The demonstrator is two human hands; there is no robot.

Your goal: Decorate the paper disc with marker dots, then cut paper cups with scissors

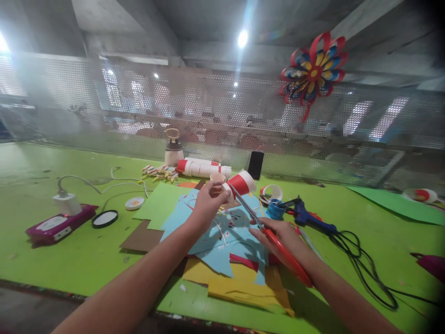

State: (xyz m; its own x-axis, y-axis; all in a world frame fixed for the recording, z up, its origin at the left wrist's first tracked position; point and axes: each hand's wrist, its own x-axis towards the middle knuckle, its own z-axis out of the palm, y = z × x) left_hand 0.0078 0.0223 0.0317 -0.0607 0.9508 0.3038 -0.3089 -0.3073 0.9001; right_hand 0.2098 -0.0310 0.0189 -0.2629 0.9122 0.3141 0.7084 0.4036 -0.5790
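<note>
My left hand (209, 204) is closed around the base of a red and white paper cup (242, 183), which lies on its side in the air with its mouth to the right. In my right hand (278, 239) is a pair of scissors (276, 243) with red handles. The blades point up and left and reach the cup's side. Below both hands are blue paper sheets (208, 248) scattered with small cut scraps. Behind my left hand another paper cup (218, 178) shows its rim.
A blue glue gun (314, 220) with a black cord lies to the right, near a blue roll (275, 209). Left are a purple power strip (60, 225) and a black-rimmed disc (104, 218). Stacked cups (203, 168), a phone (256, 164) and a spray bottle (173, 150) stand behind. Yellow paper (243, 292) lies in front.
</note>
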